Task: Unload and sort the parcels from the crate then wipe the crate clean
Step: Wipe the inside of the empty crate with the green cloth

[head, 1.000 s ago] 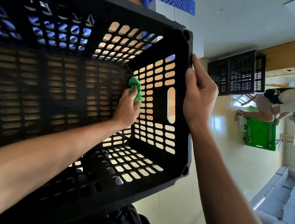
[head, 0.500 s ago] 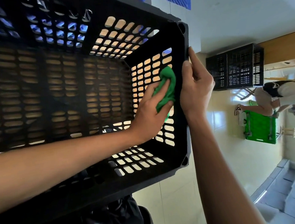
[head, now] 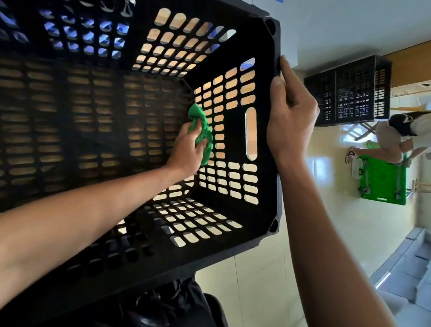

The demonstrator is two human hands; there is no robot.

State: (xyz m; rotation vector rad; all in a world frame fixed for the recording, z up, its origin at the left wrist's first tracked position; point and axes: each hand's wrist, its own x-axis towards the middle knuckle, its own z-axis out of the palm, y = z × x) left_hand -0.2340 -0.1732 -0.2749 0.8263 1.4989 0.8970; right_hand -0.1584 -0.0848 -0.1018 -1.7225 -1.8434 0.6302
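A black slotted plastic crate (head: 228, 46) fills the left of the head view, tipped on its side with its inside facing me. No parcels lie in it. My left hand (head: 186, 151) reaches deep inside and holds a bunched green cloth (head: 203, 136) against the end wall, close to the corner with the crate's floor. My right hand (head: 289, 116) grips the rim of that end wall from outside, thumb along the edge and fingers wrapped behind.
A stack of black crates (head: 350, 93) stands at the right by a wooden surface. A person (head: 413, 132) bends over a green cart (head: 381, 181) on the tiled floor. Grey divided bins (head: 429, 270) sit at the lower right. Dark clothing (head: 169, 314) shows below the crate.
My left hand has slid the green cloth from near the rim of the end wall back inward to the inner corner. My right hand has kept its grip on the rim.
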